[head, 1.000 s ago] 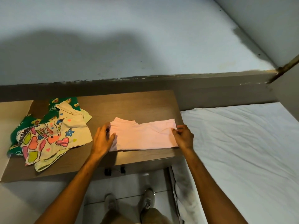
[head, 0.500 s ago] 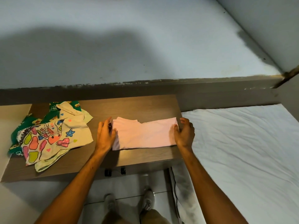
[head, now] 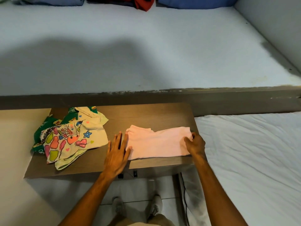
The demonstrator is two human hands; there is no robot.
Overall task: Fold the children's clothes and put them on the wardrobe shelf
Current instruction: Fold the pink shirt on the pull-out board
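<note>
Since half a second ago: left hand [head: 117, 151] slid off pink garment [head: 157, 143], now flat and open at its 9 o'clock edge. Right hand [head: 194, 144] pinching 3 o'clock end. Garment on wooden table [head: 146, 115], folded lengthwise. Next, probably: fold end across. Unfolded printed clothes [head: 68, 137] at 9 o'clock. No legible writing.

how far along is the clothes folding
Early. The pink garment lies on the table as a flat strip; the left hand rests flat at its left end while the right hand pinches its right end. The printed cream top and green garment sit unfolded in a heap. Nothing shelved; no wardrobe in view.
</note>
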